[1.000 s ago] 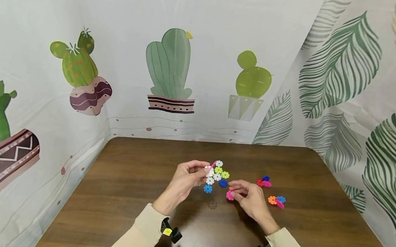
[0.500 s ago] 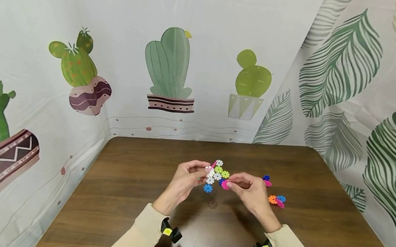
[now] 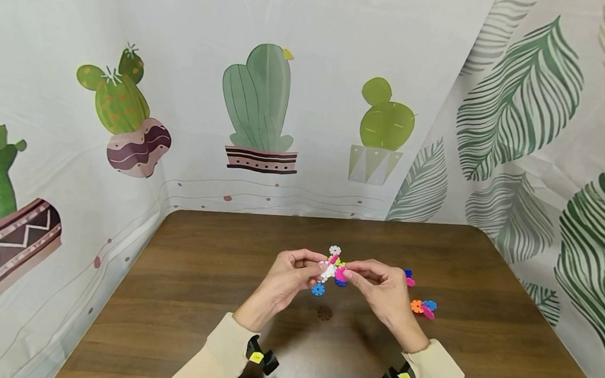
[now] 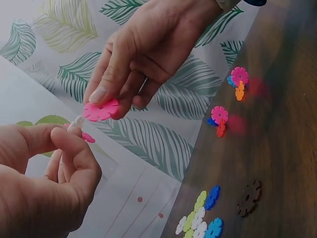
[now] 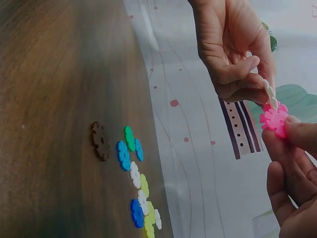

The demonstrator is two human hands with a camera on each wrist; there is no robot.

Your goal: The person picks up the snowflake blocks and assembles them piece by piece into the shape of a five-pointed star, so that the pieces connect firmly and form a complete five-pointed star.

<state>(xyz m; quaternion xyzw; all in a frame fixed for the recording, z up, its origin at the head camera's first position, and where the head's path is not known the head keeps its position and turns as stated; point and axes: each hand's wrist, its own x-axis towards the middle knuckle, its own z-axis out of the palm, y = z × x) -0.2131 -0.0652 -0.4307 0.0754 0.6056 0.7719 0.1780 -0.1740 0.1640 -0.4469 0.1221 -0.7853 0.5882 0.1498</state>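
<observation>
My left hand (image 3: 278,283) pinches a white snowflake disc (image 4: 76,124), which has a pink snowflake disc (image 4: 88,138) joined to it. Facing it, my right hand (image 3: 387,292) pinches another pink snowflake disc (image 4: 100,110) between thumb and fingers. The two held pieces meet edge to edge in the right wrist view, raised above the table. Beneath and beyond them lie loose discs, among them a light blue disc (image 3: 318,289), a dark blue disc (image 5: 137,213) and a green disc (image 5: 130,138). My hands partly cover these in the head view.
A brown disc (image 3: 324,312) lies nearer on the wooden table (image 3: 195,321). To the right sit two joined clusters: an orange, blue and pink cluster (image 3: 416,306) and a red, blue and pink cluster (image 4: 219,115). A printed cloth (image 3: 317,115) hangs behind the table.
My right hand has moved left and up, bringing its pink disc to the left hand's piece. The left hand has shifted slightly right and turned its piece.
</observation>
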